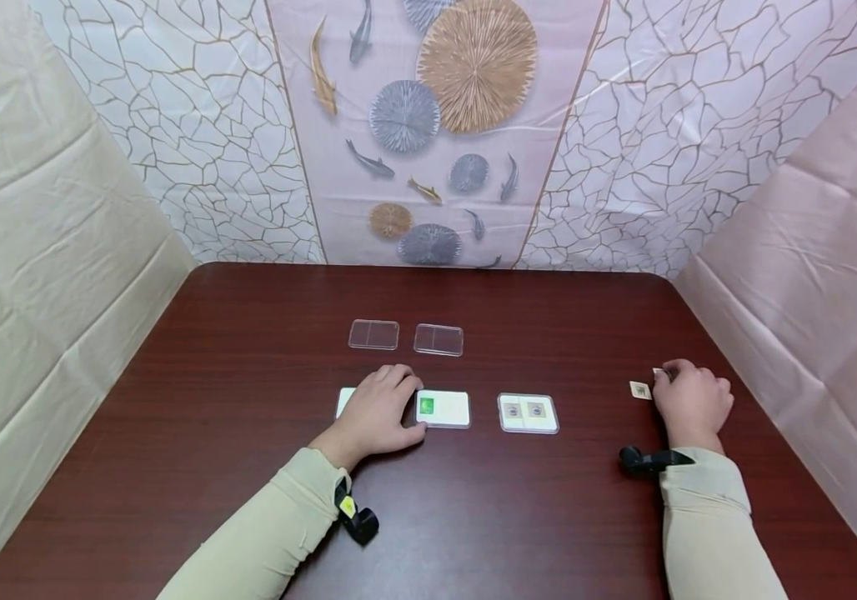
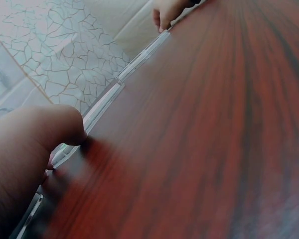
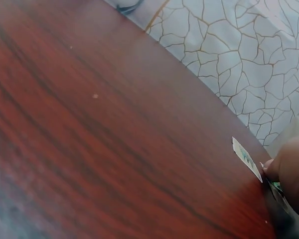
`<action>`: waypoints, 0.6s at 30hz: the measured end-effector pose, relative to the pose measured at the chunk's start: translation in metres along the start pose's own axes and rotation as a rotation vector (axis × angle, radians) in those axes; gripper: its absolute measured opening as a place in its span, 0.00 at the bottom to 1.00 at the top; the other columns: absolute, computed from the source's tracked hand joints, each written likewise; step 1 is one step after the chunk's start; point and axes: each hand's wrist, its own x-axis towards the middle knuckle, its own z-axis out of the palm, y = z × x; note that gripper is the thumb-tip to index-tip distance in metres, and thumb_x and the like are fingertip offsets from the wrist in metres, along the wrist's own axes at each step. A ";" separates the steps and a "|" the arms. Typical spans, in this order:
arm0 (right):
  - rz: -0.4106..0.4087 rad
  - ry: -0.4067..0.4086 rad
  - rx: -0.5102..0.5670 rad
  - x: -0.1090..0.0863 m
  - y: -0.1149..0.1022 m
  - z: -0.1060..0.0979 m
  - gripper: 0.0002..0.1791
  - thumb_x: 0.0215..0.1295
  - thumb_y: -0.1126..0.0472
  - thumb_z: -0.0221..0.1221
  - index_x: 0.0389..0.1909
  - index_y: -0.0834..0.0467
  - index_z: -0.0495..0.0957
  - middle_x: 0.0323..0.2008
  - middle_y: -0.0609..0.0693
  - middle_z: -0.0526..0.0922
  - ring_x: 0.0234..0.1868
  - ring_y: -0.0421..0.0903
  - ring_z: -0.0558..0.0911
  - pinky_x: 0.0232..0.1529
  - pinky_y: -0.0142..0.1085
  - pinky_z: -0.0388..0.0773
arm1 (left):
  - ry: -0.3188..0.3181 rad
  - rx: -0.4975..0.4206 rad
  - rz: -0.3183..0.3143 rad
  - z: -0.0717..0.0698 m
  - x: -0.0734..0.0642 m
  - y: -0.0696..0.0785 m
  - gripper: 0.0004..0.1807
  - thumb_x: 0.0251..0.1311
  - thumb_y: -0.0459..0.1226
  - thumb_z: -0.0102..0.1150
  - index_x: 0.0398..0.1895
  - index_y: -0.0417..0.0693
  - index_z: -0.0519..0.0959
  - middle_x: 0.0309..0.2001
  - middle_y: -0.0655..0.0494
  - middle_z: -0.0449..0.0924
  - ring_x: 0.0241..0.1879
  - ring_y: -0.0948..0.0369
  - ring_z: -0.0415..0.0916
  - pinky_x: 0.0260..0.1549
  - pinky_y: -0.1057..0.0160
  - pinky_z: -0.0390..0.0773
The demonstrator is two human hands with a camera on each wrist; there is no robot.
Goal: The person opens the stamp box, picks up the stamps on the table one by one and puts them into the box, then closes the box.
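My left hand grips the left end of a flat clear case, thumb at its near corner and a finger at its far corner. A white insert fills that case, with a green stamp at its left. Beneath the left hand, a second white-filled case is mostly hidden. On the right, my right hand has its fingers curled down at a small stamp, pinching it at the tabletop. A loose pale stamp lies beside those fingertips. Something green shows under the right hand in its wrist view.
Between the hands lies another case with two stamps side by side on white. Farther back are two transparent lids next to each other. The brown tabletop meets draped fabric at its back and sides. Each wrist wears a black camera strap.
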 end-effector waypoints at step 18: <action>0.040 0.138 0.222 -0.001 0.003 0.005 0.16 0.69 0.60 0.55 0.51 0.64 0.82 0.45 0.66 0.82 0.51 0.71 0.70 0.56 0.60 0.61 | 0.004 -0.002 -0.001 0.000 0.000 0.000 0.29 0.51 0.54 0.63 0.51 0.46 0.79 0.53 0.51 0.75 0.52 0.53 0.72 0.56 0.52 0.73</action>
